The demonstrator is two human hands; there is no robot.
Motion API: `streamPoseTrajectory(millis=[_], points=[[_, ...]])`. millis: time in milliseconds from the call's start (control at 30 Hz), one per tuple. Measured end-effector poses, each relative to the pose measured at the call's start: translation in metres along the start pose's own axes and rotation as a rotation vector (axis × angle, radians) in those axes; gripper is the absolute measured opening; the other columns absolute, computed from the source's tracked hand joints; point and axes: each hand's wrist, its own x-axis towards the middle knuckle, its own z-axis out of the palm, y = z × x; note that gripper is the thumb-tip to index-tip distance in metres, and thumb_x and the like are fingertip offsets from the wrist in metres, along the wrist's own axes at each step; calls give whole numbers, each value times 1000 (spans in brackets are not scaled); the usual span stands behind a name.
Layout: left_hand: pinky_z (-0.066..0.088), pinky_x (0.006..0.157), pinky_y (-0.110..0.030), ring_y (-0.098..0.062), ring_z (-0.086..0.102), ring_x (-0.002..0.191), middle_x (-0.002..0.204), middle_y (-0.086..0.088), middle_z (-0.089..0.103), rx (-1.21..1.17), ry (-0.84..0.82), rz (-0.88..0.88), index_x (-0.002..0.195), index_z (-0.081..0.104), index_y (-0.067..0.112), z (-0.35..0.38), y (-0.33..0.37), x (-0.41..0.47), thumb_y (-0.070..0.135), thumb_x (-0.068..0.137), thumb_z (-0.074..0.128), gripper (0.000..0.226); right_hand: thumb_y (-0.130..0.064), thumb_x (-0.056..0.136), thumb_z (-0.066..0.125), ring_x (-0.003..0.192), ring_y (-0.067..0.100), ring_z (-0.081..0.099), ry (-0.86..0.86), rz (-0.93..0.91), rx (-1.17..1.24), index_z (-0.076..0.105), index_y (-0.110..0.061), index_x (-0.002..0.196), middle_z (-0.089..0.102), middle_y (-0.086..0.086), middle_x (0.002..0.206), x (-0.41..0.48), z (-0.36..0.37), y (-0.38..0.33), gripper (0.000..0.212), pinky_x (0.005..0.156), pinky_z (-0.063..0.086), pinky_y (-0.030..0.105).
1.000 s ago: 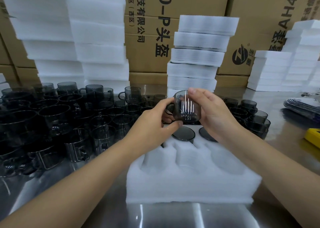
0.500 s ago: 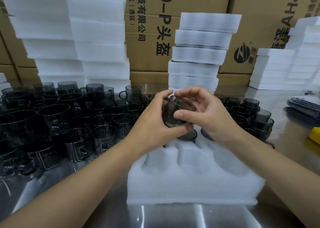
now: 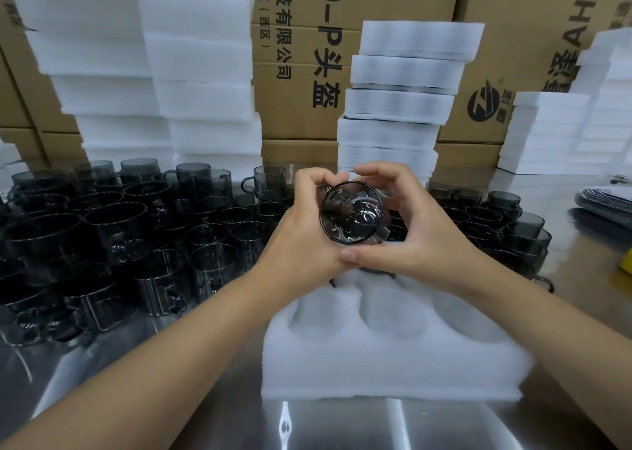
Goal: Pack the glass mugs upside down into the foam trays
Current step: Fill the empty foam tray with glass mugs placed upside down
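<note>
Both hands hold one smoky glass mug above the far edge of a white foam tray. The mug is tipped so one round end faces the camera. My left hand cups its left side, fingers curled over the top. My right hand wraps its right side, thumb underneath touching the left thumb. The tray's near pockets lie bare; its far row is mostly hidden behind my hands, with a dark mug base just showing there.
Many upright smoky mugs crowd the steel table at left, and more mugs stand at right. Stacks of foam trays and cardboard boxes line the back. A yellow object and plastic sleeves lie at far right.
The mug has been turned from upright to tipped over, one round end now facing the camera. Both hands shifted around it, thumbs meeting underneath.
</note>
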Motion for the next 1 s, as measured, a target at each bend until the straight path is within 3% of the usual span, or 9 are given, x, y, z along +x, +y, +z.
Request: streamPoseTrajectory(millis=[67,200,400,467,533,633,733,833,1000], points=[[50,93,-41,-13,61,107,127,2,54,-4,-6,15,104,28,34,0,-2,1,29,55,82,73,-43,58,83,119,4,53,1,-2,-23,42,-46,123,56,-10,124,0,0,-1,77,99,43,26],[52,86,-33,-7,61,96,108,10,57,-6,-16,14,103,28,36,-2,-5,2,37,54,81,72,-45,54,83,118,3,51,33,0,-68,43,-45,120,56,-7,123,1,1,-3,77,97,39,19],[53,82,-27,-4,65,88,96,25,62,-44,-143,-42,105,35,37,-9,-5,4,43,48,82,74,-50,53,82,101,6,61,15,41,-24,50,-43,116,62,-20,109,0,0,-7,71,86,47,17],[54,75,-25,-5,66,84,90,21,65,-96,-196,-60,103,40,32,-13,-4,5,39,51,83,68,-48,58,79,99,8,63,9,30,39,54,-42,111,64,-18,107,0,-1,-9,59,86,51,25],[53,71,-23,-3,65,80,85,17,66,-125,-274,-96,101,45,27,-18,-2,6,39,52,83,63,-44,64,76,98,19,64,-10,31,92,58,-39,108,66,-12,106,-1,-1,-9,48,88,53,42],[53,75,-22,-4,66,85,87,13,69,-95,-376,-151,105,51,21,-30,-1,9,40,52,81,64,-42,64,75,102,26,65,-65,77,126,62,-34,112,68,0,110,-1,0,-8,50,91,50,50],[53,83,-30,-13,67,91,92,3,71,-149,-408,-204,106,58,17,-42,0,14,49,65,70,54,-40,64,72,103,19,65,-101,107,191,65,-33,109,69,4,111,-1,-2,-11,47,89,54,37],[51,90,-32,-17,67,96,97,-2,74,-181,-452,-277,111,59,18,-55,3,19,91,51,52,95,-39,64,74,100,17,67,-210,162,262,69,-29,104,71,4,106,0,-6,-15,41,87,54,34],[46,100,-40,-21,64,109,116,-8,69,-98,-624,-305,115,61,14,-65,5,16,83,65,53,86,-43,56,83,93,24,70,-365,255,233,66,-32,100,71,2,104,0,-2,-25,49,91,53,48]])
